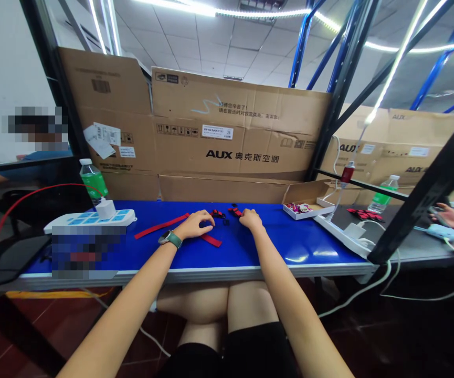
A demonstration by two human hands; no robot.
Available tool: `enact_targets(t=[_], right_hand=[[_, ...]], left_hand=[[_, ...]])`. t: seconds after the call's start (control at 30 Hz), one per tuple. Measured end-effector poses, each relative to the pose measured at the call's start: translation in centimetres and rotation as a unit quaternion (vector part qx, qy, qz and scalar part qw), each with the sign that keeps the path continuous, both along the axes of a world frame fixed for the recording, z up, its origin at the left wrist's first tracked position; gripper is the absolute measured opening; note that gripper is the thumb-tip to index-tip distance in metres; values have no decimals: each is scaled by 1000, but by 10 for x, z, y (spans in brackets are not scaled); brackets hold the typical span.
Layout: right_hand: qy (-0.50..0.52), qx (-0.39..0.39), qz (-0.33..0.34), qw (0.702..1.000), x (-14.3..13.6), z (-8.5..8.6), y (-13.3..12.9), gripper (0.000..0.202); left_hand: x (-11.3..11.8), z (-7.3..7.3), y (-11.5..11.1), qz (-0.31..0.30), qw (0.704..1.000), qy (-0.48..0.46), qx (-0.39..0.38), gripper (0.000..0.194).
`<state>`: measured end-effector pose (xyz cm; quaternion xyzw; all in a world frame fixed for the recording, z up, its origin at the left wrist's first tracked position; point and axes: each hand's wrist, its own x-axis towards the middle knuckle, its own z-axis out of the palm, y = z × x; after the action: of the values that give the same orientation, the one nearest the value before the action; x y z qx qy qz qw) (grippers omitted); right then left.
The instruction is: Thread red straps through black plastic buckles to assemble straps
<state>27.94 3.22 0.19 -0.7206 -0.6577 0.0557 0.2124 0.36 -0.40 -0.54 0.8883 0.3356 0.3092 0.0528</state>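
On the blue tabletop (pixel 227 254), my left hand (pixel 196 224) rests over a red strap (pixel 161 226), its fingers apart and curved, with nothing seen between them. One strap end comes out below the palm. My right hand (pixel 251 219) is closed at the fingertips on a small red and black strap piece (pixel 235 211). Between the hands lie another red and black piece (pixel 218 213) and a small black buckle (pixel 226 222).
A white power strip (pixel 88 219) with a plugged charger and a green-labelled bottle (pixel 94 181) stand left. An open small box (pixel 305 209) sits back right, beside another power strip (pixel 342 236). Cardboard (pixel 234 142) walls the back. People's parts show at both sides.
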Motion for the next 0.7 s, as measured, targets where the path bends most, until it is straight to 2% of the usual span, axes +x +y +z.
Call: enact_targets(t=[0.07, 0.1, 0.17, 0.27, 0.4, 0.47, 0.57, 0.63, 0.7], right_hand=[[-27, -22, 13, 999, 0, -2, 3, 34], [-33, -26, 22, 999, 1, -3, 4, 34], [-28, -27, 38, 999, 2, -5, 7, 31], [-9, -12, 51, 999, 5, -6, 11, 22], [46, 49, 97, 993, 2, -4, 13, 19], [154, 90, 164, 970, -6, -1, 13, 14], [350, 113, 250, 896, -21, 3, 12, 10], [420, 111, 270, 860, -28, 3, 11, 13], [439, 111, 275, 848, -31, 3, 10, 17]], left_hand=[[3, -1, 1, -60, 997, 12, -47, 27], [4, -1, 1, -69, 996, 16, -61, 30], [3, -3, 4, -52, 996, 18, -66, 29], [1, -5, 5, -5, 999, 18, -30, 22], [3, -3, 1, 0, 999, 34, 8, 21], [6, -2, -1, -12, 999, 47, 16, 23], [10, -2, -3, -21, 998, 54, 16, 20], [11, -3, -2, -17, 999, 37, 4, 16], [10, -5, 0, -8, 1000, 0, -19, 14]])
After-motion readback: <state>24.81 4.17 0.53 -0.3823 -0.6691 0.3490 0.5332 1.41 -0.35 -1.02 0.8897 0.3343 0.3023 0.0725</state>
